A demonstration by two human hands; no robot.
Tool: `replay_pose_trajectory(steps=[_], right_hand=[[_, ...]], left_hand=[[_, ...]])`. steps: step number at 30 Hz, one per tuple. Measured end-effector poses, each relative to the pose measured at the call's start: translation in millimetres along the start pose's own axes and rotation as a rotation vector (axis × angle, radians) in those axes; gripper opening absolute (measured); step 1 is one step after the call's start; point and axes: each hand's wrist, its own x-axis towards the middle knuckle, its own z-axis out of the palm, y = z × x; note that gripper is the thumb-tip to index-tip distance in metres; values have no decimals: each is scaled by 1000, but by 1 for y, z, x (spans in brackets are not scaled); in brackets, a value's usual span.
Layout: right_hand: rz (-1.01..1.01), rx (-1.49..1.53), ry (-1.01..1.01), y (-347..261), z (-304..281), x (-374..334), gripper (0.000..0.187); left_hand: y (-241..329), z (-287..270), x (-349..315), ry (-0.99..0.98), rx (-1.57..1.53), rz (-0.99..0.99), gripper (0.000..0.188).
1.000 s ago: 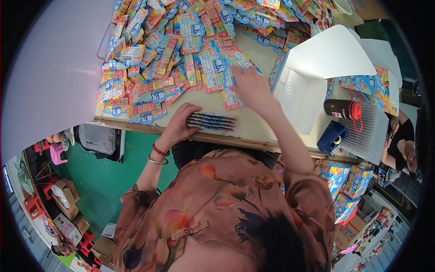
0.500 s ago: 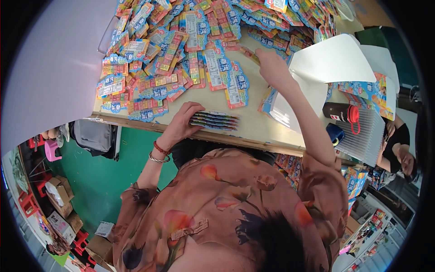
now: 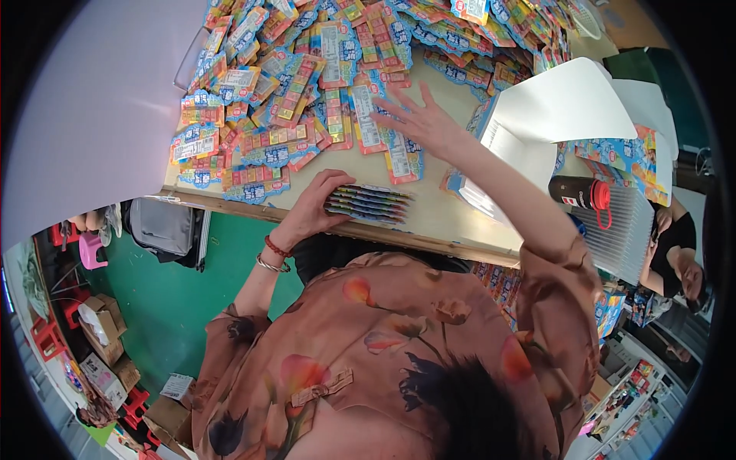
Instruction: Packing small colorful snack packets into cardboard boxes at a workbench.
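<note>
My left hand (image 3: pixel 316 205) is closed around the left end of a small stack of blister packs (image 3: pixel 372 203). The stack stands near the table's front edge, with its thin edges upward. Above the table, my right hand (image 3: pixel 429 126) has its fingers spread and nothing in them. Its fingertips reach over a pack with a white label (image 3: pixel 366 115) at the near side of the heap; whether they touch it I cannot tell. The heap of blue, red and yellow blister packs (image 3: pixel 291 84) spreads over the far and left parts of the table.
To the right of my right forearm sits an open white-lined box (image 3: pixel 525 161) with raised flaps. Beyond it are a black bottle with a red cap (image 3: pixel 575 192) and ribbed clear plastic trays (image 3: pixel 625 238). A wooden front edge (image 3: pixel 383 237) borders the table. Another person's arm (image 3: pixel 671 238) shows far right.
My right hand has moved left from beside a pack near the box, and its fingers have spread. My left hand keeps its grip on the stack. The whole view has shifted slightly.
</note>
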Motion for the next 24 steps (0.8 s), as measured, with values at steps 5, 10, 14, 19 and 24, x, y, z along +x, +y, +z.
replay_pose_trajectory(steps=[5, 10, 14, 19, 24], right_hand=[[-409, -258, 165, 22, 25, 20, 73], [-574, -190, 153, 32, 14, 21, 54], [-522, -183, 36, 25, -24, 14, 32], [-222, 41, -18, -20, -47, 1, 11], [-178, 81, -81, -67, -33, -2, 28]], left_hand=[[1, 3, -2, 15, -39, -19, 67], [1, 6, -7, 39, -13, -25, 69], [-1, 8, -14, 37, -4, -32, 69], [-1, 20, -17, 224, -10, 5, 88], [2, 32, -16, 368, -476, -142, 99]])
